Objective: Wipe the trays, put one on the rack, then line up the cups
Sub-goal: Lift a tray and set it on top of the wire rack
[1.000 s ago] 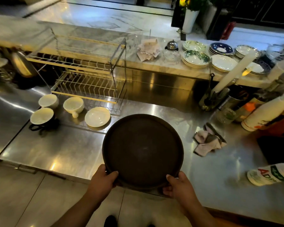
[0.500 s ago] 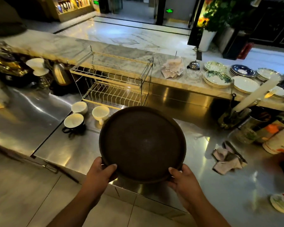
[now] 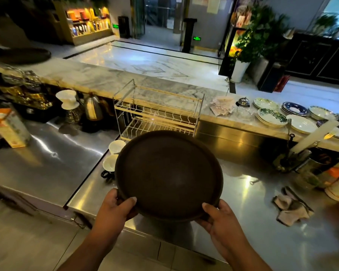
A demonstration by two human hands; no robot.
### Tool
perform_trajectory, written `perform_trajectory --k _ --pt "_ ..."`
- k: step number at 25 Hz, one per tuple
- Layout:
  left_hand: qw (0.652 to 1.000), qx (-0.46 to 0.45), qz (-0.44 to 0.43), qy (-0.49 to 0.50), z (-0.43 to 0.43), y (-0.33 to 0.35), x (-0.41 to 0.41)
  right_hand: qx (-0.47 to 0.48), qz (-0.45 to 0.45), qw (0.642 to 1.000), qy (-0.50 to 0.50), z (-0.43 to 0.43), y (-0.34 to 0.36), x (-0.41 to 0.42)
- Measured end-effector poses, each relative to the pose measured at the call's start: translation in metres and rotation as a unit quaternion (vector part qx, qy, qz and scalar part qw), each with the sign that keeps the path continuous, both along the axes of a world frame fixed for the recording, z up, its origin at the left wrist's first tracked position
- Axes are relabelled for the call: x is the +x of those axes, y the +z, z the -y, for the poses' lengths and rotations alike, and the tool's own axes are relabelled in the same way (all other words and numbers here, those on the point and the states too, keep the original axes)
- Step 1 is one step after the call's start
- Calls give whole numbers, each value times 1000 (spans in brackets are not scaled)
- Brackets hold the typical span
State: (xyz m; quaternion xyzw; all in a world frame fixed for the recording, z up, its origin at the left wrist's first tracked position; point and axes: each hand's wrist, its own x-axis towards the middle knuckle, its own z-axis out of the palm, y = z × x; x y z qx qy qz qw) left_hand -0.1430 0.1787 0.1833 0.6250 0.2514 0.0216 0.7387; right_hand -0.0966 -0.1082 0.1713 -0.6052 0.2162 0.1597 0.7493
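A round dark brown tray (image 3: 168,175) is held up over the steel counter, tilted toward me. My left hand (image 3: 115,210) grips its near-left rim and my right hand (image 3: 219,218) grips its near-right rim. Behind the tray stands a white wire dish rack (image 3: 157,114) with nothing on it. Two white cups (image 3: 114,155) show at the tray's left edge, one on a dark saucer; anything else there is hidden by the tray. A crumpled grey cloth (image 3: 292,208) lies on the counter to the right.
A steel counter (image 3: 47,163) runs left to right, with a marble ledge (image 3: 98,77) behind it. Stacked patterned plates (image 3: 294,118) sit on the ledge at right. A kettle (image 3: 93,110) and a white dripper (image 3: 67,98) stand left of the rack. Bottles and utensil holders (image 3: 311,165) crowd the right.
The tray has risen and moved toward the rack in both hands. The view has tilted up, so the room beyond the ledge shows and the tray covers more of the cups.
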Motion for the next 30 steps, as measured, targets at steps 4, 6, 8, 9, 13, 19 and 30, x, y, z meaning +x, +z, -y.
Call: perform_trajectory --k 4,6,8,9,13,19,30 --pt "1000 4 2 -10 -38 11 2 3 30 1000 7 -36 19 2" --pt "999 45 -1 -13 -52 19 8 -15 46 999 21 -47 28 8" --pt "994 108 -5 -29 -63 29 15 -39 58 997 38 -55 40 17" --pt "990 137 -7 -38 -67 34 19 -56 67 995 49 -57 47 24" --pt "981 193 9 -33 -74 48 43 -129 107 983 79 -67 69 60" --pt "987 156 36 6 -80 68 108 -103 124 982 95 -76 94 127" --pt "990 123 68 6 -103 85 210 -60 139 987 59 -99 107 200"
